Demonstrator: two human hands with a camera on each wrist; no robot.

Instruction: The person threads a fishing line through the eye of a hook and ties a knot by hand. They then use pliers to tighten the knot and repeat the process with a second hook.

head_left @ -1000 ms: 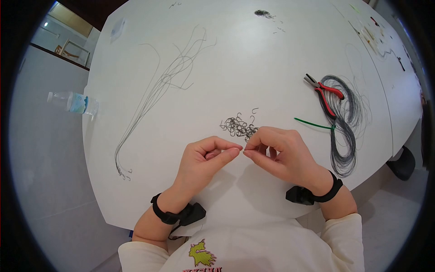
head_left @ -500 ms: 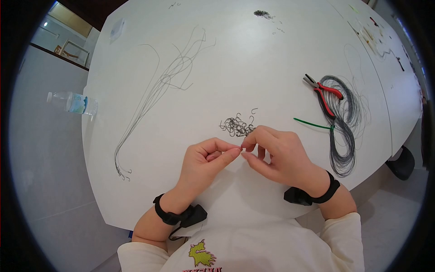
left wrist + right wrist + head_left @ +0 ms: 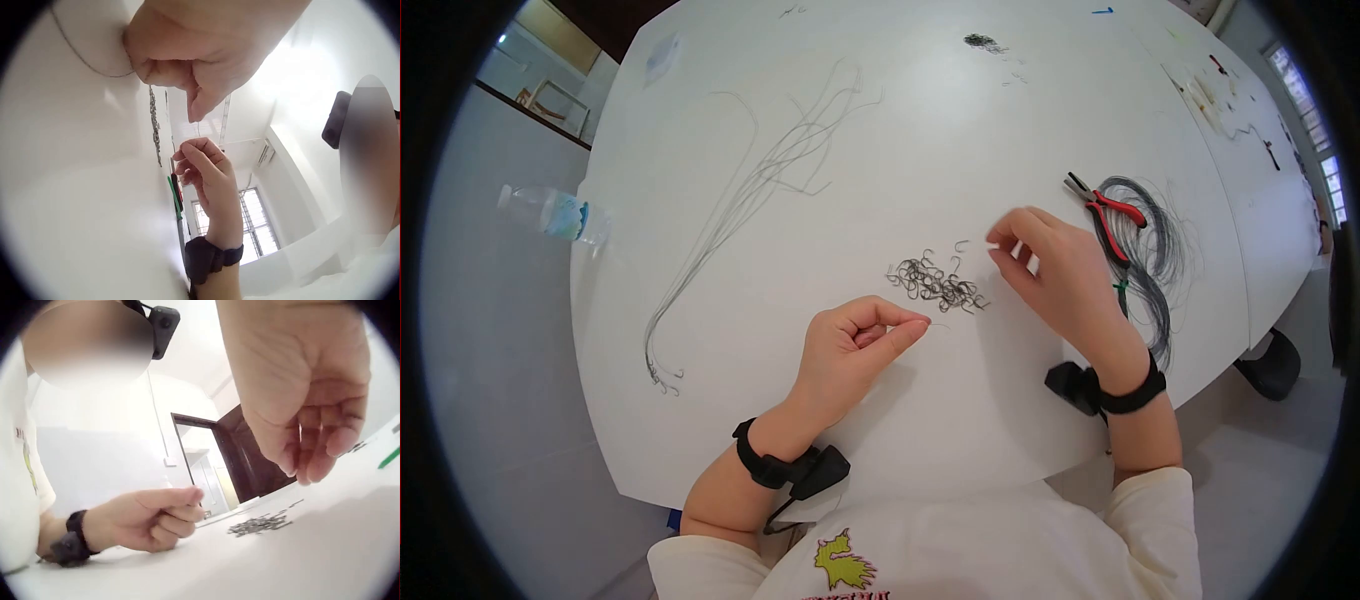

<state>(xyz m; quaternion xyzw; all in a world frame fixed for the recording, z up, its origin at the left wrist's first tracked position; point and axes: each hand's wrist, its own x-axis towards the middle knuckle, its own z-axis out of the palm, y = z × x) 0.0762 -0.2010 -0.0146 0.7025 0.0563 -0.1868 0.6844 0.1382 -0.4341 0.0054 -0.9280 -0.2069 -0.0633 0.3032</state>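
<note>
Near the table's front middle my left hand (image 3: 850, 350) pinches what looks like a fish hook between thumb and forefinger. Mostly the fingertips hide it; a thin curved end (image 3: 199, 128) sticks out in the left wrist view. My right hand (image 3: 1055, 270) hovers to the right of a pile of dark fish hooks (image 3: 938, 284), fingers loosely bent and nothing visible between them. Farther right, red-handled pliers (image 3: 1115, 220) rest on a coiled bundle of grey fishing line (image 3: 1165, 250) with a green tie (image 3: 1120, 290).
Several long lines (image 3: 730, 215) with hooks at their near ends lie on the left of the white table (image 3: 730, 440). A plastic bottle (image 3: 550, 213) lies at the left edge. Another small dark heap (image 3: 980, 41) sits at the back, with odds and ends (image 3: 1205, 100) back right.
My right hand has parted from the left and moved up and right, uncovering the hook pile's right side. The left hand keeps its pinch in nearly the same spot. The head view has shifted slightly.
</note>
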